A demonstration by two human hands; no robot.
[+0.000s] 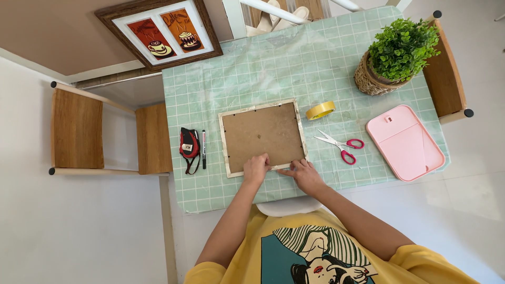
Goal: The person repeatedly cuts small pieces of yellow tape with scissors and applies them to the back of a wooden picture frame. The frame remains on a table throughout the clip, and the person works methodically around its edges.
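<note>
We see the picture frame (263, 138) lying face down near the middle of the table (273, 68), its brown backing board turned up. We judge it light and stiff, but possibly with glass under the board, so it is better taken by the two side rails and not pressed in the middle. Our left hand (256, 169) rests with fingers bent on the near edge of the frame, holding nothing. Our right hand (304, 175) lies just beside it at the near right corner, fingertips pinching at the rim; we cannot tell what, if anything, is between them. Both forearms reach straight forward from the body.
</note>
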